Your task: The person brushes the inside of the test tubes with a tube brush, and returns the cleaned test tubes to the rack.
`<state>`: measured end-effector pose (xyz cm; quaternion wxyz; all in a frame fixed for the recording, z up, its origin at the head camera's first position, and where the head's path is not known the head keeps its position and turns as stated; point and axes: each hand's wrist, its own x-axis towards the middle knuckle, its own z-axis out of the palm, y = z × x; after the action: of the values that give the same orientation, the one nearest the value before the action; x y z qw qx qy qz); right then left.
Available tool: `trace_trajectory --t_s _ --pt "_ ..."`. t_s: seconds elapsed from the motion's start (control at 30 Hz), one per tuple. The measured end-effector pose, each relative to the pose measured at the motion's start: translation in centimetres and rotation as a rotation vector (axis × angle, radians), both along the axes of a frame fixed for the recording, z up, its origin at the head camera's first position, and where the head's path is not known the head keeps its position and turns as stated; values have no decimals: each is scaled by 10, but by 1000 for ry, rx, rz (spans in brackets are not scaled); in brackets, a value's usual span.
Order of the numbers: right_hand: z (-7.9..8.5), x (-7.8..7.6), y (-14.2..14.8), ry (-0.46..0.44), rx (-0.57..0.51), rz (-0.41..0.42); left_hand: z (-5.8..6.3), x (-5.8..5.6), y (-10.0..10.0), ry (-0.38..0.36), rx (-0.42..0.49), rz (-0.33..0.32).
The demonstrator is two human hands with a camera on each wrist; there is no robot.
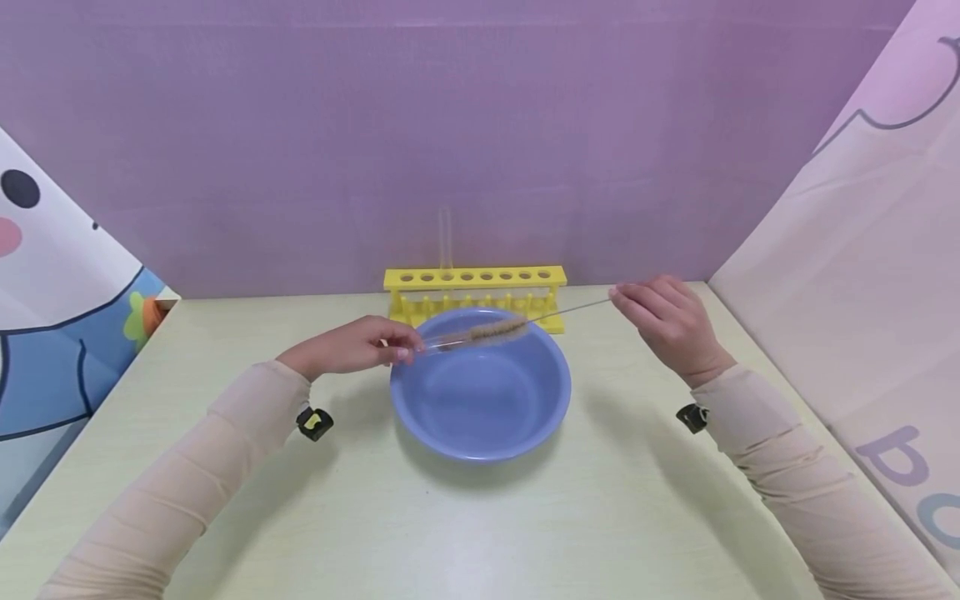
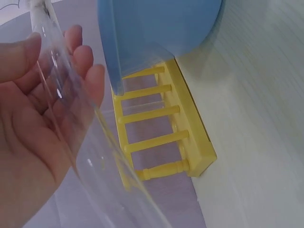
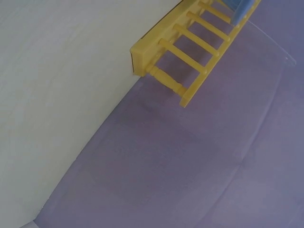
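Note:
Over the blue basin (image 1: 480, 408), my left hand (image 1: 360, 344) holds a clear glass test tube (image 1: 444, 342) near one end, thumb on one side and fingers on the other. In the left wrist view the test tube (image 2: 88, 137) slants across the palm, clear enough to see the fingers through it. My right hand (image 1: 667, 321) pinches the thin wire handle of a test tube brush (image 1: 498, 330). Its tan bristles lie in line with the tube and overlap its right end. The right wrist view does not show the right hand.
Behind the basin stands a yellow test tube rack (image 1: 475, 277), and another clear test tube (image 1: 446, 237) rises from one of its holes. A purple backdrop (image 1: 465, 125) hangs along the table's far edge. Printed cloths flank the pale table (image 1: 480, 533) on both sides.

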<state>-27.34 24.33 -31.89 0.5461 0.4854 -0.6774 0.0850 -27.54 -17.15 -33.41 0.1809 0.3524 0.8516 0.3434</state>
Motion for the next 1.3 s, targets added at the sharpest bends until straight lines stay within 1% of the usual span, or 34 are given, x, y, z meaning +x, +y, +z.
trace_trajectory --t_s 0.3,0.5,0.67,0.77,0.9,1.03,1.13,1.3 --pt "1 4 0 -93 65 -20 1 2 3 78 -48 7" --pt "5 7 -2 -168 87 -31 0 2 5 108 -65 38" --pt "8 9 -3 -235 129 -74 0 4 6 152 -66 58" --pt "9 9 -4 -267 145 -82 0 5 7 167 -67 73" --pt "9 8 -4 -306 155 -93 0 6 8 188 -69 93" --pt "8 6 -4 -349 168 -128 -1 6 10 209 -64 114" --pt "8 3 -3 -375 170 -135 -2 6 11 242 -60 130" --pt "7 -3 -4 -387 158 -121 -1 8 13 307 -66 162"
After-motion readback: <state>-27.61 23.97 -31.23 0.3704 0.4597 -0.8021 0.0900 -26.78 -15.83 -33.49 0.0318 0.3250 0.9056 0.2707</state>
